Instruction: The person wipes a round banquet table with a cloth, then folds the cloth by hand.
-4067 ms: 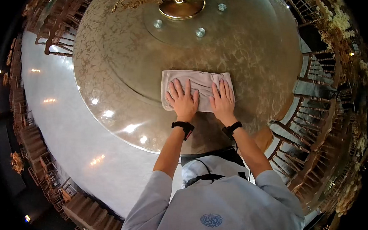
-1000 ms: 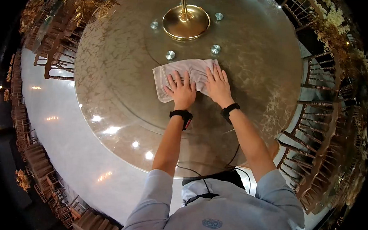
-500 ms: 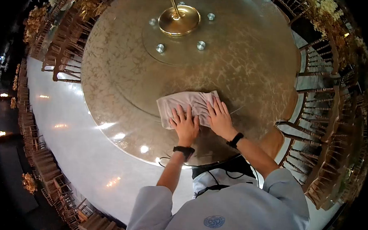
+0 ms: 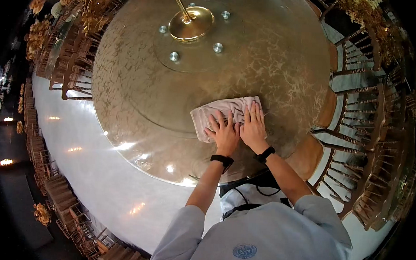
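Note:
A folded pink cloth, wrinkled across its top, lies on the round, marbled brown table with a glossy surface. My left hand rests flat on the cloth's front part, fingers spread. Close beside it, my right hand presses flat on the cloth's right end, its fingers stretched out. The thumbs are near each other. Both wrists wear black bands.
A gold stand base with a slanting pole stands toward the table's far side, ringed by several small silver discs. Wooden chairs line the right edge. More chairs and dried flowers are at the left, beyond the pale floor.
Both hands and the cloth beneath them have shifted right and slightly away from me over the tabletop. My hands are now closer together. The view has moved a little.

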Available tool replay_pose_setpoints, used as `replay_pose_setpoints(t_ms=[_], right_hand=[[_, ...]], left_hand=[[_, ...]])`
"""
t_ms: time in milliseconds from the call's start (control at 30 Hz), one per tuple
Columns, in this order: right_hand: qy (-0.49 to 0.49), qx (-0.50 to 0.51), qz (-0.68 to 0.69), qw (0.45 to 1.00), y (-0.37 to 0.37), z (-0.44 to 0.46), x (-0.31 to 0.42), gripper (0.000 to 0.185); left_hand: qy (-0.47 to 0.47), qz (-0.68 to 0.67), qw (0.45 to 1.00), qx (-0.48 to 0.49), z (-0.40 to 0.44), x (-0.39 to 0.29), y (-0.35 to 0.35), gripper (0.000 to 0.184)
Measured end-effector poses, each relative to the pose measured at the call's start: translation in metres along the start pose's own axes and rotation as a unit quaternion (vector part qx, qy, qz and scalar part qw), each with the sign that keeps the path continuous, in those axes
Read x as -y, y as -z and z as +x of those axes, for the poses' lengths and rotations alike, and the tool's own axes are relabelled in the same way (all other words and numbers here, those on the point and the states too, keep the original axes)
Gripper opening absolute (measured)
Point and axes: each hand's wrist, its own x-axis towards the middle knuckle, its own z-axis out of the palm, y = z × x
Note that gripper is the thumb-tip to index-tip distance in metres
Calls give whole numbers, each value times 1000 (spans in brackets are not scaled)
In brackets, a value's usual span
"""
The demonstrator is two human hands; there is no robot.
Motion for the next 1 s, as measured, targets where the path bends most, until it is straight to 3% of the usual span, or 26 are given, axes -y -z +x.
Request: replay_pose_setpoints(t_ms=[100,200,800,1000], right_hand=[[46,-9,73,996,-1,11,-19,56],[64,-23,56,996,3,23,-29,54],[21,-89,46,995,-11,188,-41,59],[5,-110,17,994,-16,199,-43,61]], left_hand=[[-12,27,999,-25,19,-1,-7,52],[-11,42,999,-30,38,-4,-9,52],[1,39,997,-61,201,10,1,48],[-12,33,997,-61,221,13,-1,49]])
